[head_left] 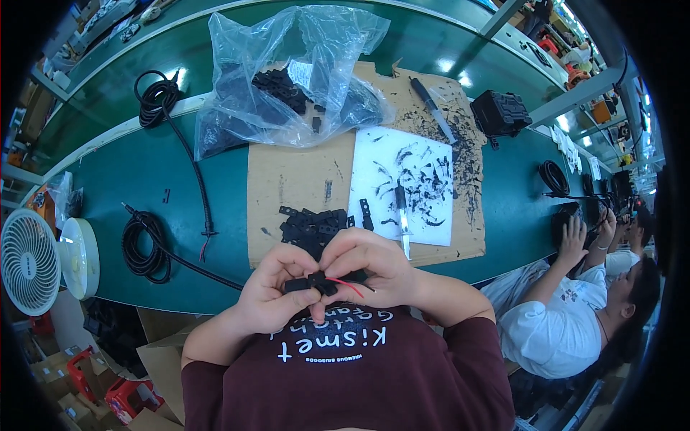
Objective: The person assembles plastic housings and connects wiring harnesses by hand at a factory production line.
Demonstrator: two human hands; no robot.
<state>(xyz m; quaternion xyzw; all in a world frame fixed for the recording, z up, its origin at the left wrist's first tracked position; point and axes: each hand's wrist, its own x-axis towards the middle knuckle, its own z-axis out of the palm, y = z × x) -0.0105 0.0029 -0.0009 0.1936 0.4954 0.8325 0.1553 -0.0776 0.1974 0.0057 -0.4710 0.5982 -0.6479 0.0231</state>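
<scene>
Close in front of my chest, my left hand [267, 293] and my right hand [382, 271] meet with bent fingers around a small black plastic part [320, 284]. My left fingers pinch its left side; my right fingers grip it from above and the right. A red wire [346, 282] and a dark wire stick out toward my right palm. Fingers hide how the pieces join. Just beyond my hands lies a pile of small black plastic pieces [313, 227] on brown cardboard [302, 176]. To its right, a knife [402, 215] rests on a white sheet [366, 172] strewn with black shavings.
A clear plastic bag [237, 108] of black pieces stands at the back. Another knife [431, 108] and a black box [501, 113] are at back right. Coiled black cables [144, 248] lie left, near a white fan [30, 262]. At right sits a co-worker [553, 316].
</scene>
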